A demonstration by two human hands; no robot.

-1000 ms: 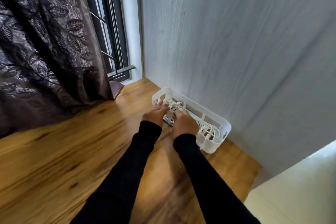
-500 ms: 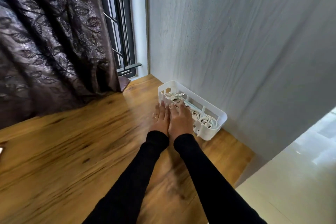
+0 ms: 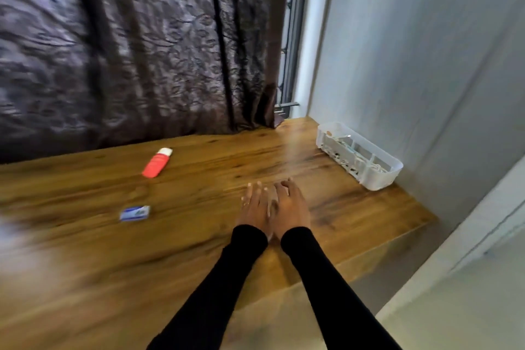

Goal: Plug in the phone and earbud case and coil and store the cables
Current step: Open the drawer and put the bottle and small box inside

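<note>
Resting both hands flat on the wooden table [image 3: 176, 241], we hold nothing.

From the head view, our left hand [image 3: 253, 206] and right hand [image 3: 292, 205] lie side by side, fingers straight; white cables [image 3: 339, 139] sit in the white basket [image 3: 382, 179] against the wall, well apart.

On the wooden table [image 3: 199, 236]: one white slotted basket [image 3: 380, 179] at far right holding a tangle of white cables [image 3: 345, 148], too blurred to count; one red tube [image 3: 157, 163]; one small blue-and-white packet [image 3: 134, 213]; two hands.
</note>
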